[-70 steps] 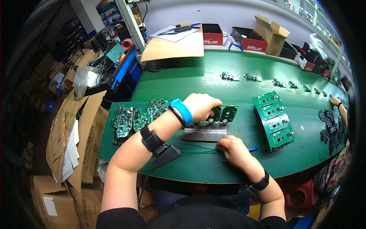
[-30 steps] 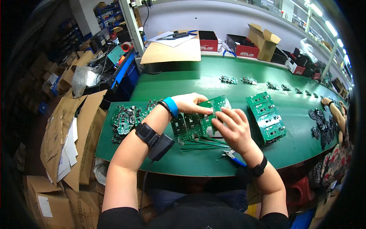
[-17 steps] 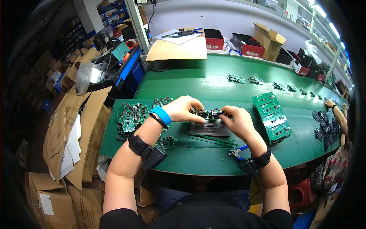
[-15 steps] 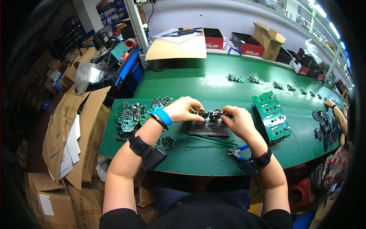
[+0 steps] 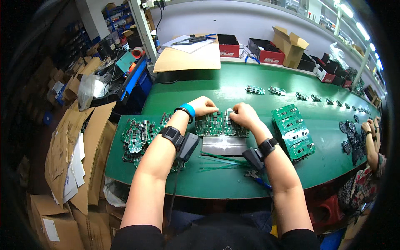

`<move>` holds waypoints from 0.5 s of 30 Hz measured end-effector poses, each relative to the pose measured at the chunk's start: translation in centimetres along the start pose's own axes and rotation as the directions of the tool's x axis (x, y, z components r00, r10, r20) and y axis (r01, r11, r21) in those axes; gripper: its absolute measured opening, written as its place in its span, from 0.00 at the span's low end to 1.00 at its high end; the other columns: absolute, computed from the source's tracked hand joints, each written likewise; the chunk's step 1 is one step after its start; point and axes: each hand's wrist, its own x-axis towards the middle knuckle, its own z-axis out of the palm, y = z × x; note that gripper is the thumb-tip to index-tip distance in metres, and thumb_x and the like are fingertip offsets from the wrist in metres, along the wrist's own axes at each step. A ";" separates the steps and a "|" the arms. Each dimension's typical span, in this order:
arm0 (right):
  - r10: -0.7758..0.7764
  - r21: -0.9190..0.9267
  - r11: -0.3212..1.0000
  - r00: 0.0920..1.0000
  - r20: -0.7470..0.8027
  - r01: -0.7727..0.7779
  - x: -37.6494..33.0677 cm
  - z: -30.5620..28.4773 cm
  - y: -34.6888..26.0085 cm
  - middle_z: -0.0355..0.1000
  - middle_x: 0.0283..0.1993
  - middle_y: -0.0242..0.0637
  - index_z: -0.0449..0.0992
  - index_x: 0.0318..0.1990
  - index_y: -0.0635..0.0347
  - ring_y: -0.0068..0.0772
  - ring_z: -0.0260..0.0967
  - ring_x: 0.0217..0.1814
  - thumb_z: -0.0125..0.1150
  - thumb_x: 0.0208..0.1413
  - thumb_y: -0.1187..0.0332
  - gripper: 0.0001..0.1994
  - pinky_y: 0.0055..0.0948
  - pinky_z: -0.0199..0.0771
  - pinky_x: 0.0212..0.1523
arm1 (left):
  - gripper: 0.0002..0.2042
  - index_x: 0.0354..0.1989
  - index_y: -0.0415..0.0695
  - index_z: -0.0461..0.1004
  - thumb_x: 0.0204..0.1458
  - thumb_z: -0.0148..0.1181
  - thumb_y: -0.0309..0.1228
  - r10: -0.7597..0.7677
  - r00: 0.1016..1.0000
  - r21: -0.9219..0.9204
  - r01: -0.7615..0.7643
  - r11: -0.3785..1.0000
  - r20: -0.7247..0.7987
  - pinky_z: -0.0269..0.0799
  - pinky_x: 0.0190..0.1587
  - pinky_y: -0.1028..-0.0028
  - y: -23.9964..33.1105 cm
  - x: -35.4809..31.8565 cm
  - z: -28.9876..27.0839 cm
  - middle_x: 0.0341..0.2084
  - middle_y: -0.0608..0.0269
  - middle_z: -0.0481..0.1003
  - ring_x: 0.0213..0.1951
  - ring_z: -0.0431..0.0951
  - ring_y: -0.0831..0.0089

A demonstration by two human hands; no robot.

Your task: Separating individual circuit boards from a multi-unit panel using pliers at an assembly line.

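A panel of joined green circuit boards (image 5: 215, 126) is tilted up in front of me, its component face toward me. My left hand (image 5: 203, 106) pinches its upper edge left of the middle, fingers closed. My right hand (image 5: 246, 115) is closed at the same edge further right, hiding part of the boards. Just nearer than the panel lies a flat, shiny dark plate (image 5: 224, 146). Thin green strips (image 5: 225, 161) lie in front of the plate. Blue-handled cutters (image 5: 258, 178) rest on the table beside my right forearm.
A heap of circuit boards (image 5: 137, 135) lies to the left, partly behind my left forearm. Stacked board panels (image 5: 293, 132) sit at right. Small boards (image 5: 255, 90) line the far table (image 5: 187, 93). A co-worker's hands (image 5: 370, 126) are near dark parts (image 5: 355, 137).
Both hands have moved away from me. The board panel has turned from edge-on to face-on, and more of the dark plate shows. The view has shifted slightly.
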 end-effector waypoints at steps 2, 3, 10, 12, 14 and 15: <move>0.035 0.101 0.994 0.999 0.028 -0.037 0.9 1.1 1.4 0.73 0.28 0.54 0.77 0.32 0.66 0.48 0.73 0.34 0.56 0.40 0.61 0.17 0.37 0.72 0.40 | 0.19 0.39 0.39 0.76 0.51 0.56 0.44 -0.097 0.994 -0.061 0.099 0.993 0.041 0.68 0.33 0.76 -0.6 0.3 0.1 0.28 0.65 0.76 0.29 0.71 0.78; 0.031 0.136 0.990 0.998 -0.052 -0.023 0.9 1.5 1.7 0.72 0.26 0.53 0.76 0.31 0.67 0.46 0.73 0.31 0.56 0.40 0.62 0.16 0.36 0.71 0.37 | 0.18 0.39 0.40 0.77 0.51 0.58 0.44 -0.145 0.989 -0.131 0.149 0.980 0.040 0.66 0.30 0.78 -0.7 0.2 0.1 0.27 0.68 0.75 0.28 0.69 0.80; -0.062 0.357 0.895 0.867 -0.494 0.268 -4.6 -3.2 -0.5 0.70 0.23 0.48 0.73 0.31 0.66 0.41 0.69 0.22 0.58 0.43 0.66 0.11 0.32 0.68 0.27 | 0.17 0.31 0.39 0.76 0.44 0.65 0.43 -0.380 0.882 -0.554 0.174 0.814 -0.281 0.62 0.26 0.77 -2.4 -0.7 -2.4 0.24 0.65 0.74 0.24 0.68 0.79; -0.149 0.370 0.863 0.873 -0.465 0.344 -6.3 -3.1 0.9 0.69 0.22 0.46 0.73 0.31 0.66 0.38 0.67 0.21 0.58 0.44 0.68 0.10 0.29 0.67 0.26 | 0.17 0.31 0.40 0.73 0.44 0.66 0.42 -0.491 0.804 -0.723 0.115 0.681 -0.335 0.61 0.24 0.74 -1.6 1.4 -2.5 0.19 0.66 0.69 0.21 0.65 0.77; -0.195 0.421 0.851 0.934 -0.301 0.313 -7.9 -3.0 1.1 0.70 0.23 0.46 0.73 0.32 0.66 0.33 0.68 0.22 0.59 0.44 0.69 0.10 0.27 0.66 0.26 | 0.16 0.31 0.39 0.73 0.44 0.66 0.40 -0.519 0.795 -0.807 0.064 0.587 -0.315 0.63 0.22 0.72 -3.1 3.7 -2.5 0.19 0.65 0.69 0.21 0.66 0.76; -0.181 0.467 0.834 0.946 -0.268 0.292 -8.4 -3.0 1.0 0.71 0.23 0.44 0.73 0.32 0.67 0.29 0.68 0.22 0.59 0.44 0.69 0.10 0.26 0.66 0.26 | 0.15 0.29 0.40 0.73 0.44 0.67 0.38 -0.530 0.763 -0.810 0.015 0.586 -0.369 0.64 0.20 0.70 -4.7 5.7 -2.0 0.20 0.64 0.70 0.20 0.67 0.75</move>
